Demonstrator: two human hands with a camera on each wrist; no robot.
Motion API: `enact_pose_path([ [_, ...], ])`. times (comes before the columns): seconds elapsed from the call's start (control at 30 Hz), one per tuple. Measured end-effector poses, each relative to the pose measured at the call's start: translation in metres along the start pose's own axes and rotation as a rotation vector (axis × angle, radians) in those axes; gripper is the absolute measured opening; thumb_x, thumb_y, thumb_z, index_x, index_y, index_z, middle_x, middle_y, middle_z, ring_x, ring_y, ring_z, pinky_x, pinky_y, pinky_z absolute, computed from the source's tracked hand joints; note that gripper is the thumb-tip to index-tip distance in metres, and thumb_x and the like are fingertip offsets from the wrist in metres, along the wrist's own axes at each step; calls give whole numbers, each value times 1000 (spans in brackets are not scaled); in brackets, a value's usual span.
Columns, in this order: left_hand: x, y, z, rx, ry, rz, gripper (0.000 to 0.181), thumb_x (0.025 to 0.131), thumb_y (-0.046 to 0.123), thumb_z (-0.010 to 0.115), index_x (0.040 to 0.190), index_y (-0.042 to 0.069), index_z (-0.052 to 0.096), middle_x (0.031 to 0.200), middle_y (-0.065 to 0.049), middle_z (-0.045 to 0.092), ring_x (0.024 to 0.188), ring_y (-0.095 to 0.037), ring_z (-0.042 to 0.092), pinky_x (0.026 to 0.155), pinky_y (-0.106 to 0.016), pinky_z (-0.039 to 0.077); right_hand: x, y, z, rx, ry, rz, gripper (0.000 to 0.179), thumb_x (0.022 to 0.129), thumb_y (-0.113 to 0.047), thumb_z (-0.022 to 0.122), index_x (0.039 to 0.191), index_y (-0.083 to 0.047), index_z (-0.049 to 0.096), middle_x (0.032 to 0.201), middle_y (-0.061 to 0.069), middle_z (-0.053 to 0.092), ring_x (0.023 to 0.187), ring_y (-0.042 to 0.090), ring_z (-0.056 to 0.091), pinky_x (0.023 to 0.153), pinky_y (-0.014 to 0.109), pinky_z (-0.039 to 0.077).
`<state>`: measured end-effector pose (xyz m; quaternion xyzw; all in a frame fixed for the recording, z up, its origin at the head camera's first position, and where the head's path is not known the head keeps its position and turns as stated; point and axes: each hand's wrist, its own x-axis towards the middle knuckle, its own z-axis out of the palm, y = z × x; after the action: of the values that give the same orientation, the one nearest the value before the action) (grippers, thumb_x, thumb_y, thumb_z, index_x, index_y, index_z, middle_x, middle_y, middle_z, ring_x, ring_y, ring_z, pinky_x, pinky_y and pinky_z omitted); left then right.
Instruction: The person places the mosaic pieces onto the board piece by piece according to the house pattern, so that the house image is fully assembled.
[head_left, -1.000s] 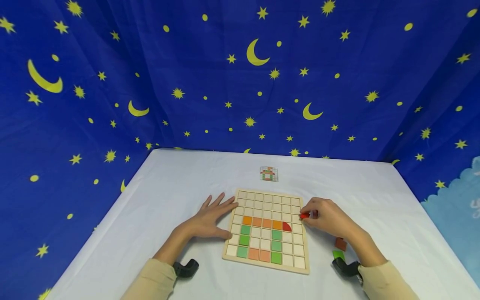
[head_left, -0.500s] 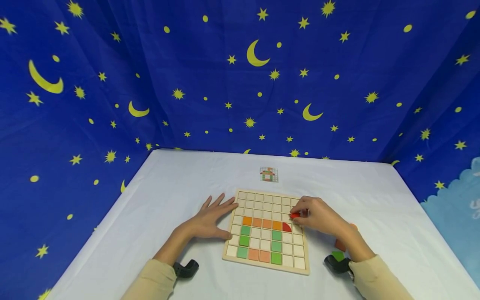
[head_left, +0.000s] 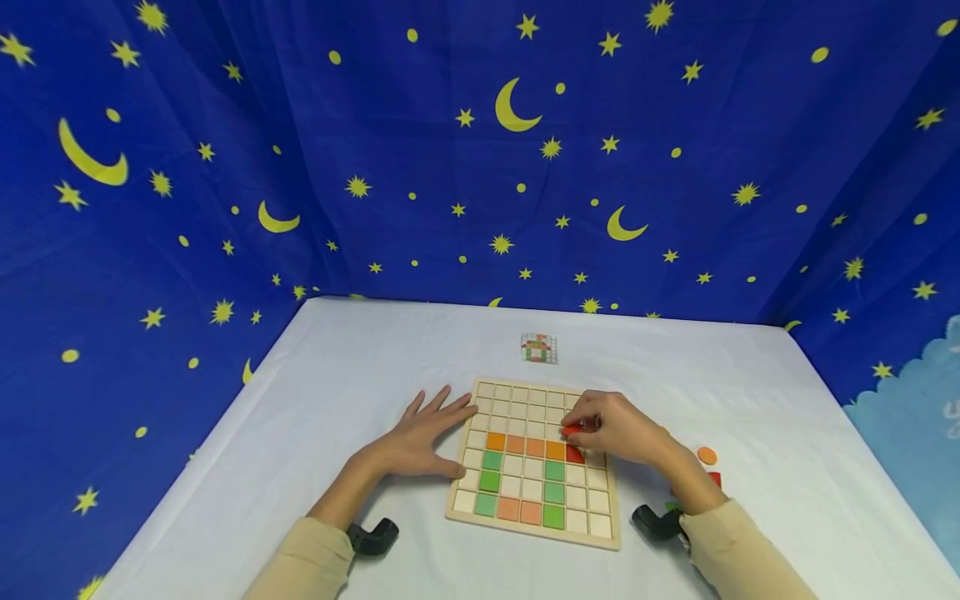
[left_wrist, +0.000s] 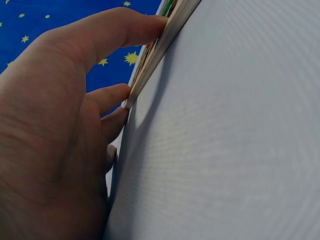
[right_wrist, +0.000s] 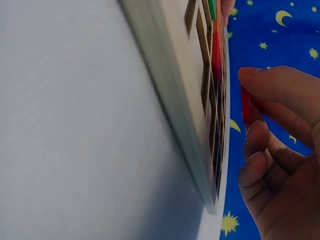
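Spread left hand (head_left: 414, 442) touches a board (head_left: 517, 427) short of the desk (head_left: 375, 354)'s far edge; right hand (head_left: 618, 427) pinches a red piece (right_wrist: 245, 104) above.

Each plain beige sleeve (head_left: 303, 560) ends beside a bent black fitting (head_left: 377, 538) that is seemingly plastic.

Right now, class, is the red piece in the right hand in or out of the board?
Out: the right hand pinches the red piece visibly clear of the board.
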<state>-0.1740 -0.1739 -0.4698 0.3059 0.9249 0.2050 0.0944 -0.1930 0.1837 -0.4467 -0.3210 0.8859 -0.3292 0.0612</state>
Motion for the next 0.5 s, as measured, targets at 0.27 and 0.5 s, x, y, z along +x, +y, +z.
enact_pose_path([
  [0.27, 0, 2, -1, 1, 2, 9, 94, 74, 60, 69, 152, 25, 30, 159, 5, 17, 145, -27, 0, 113, -52, -7, 11, -11, 4, -1, -18, -55, 18, 82, -17, 77, 100, -18, 76, 92, -8, 63, 74, 13, 54, 62, 26, 48],
  [0.5, -1, 1, -1, 0, 5, 2, 95, 73, 60, 70, 152, 25, 30, 159, 4, 17, 145, -27, 0, 113, -52, -7, 23, -18, 8, -5, -66, -81, 18, 84, -18, 76, 101, -17, 76, 93, -9, 63, 74, 11, 54, 62, 25, 49],
])
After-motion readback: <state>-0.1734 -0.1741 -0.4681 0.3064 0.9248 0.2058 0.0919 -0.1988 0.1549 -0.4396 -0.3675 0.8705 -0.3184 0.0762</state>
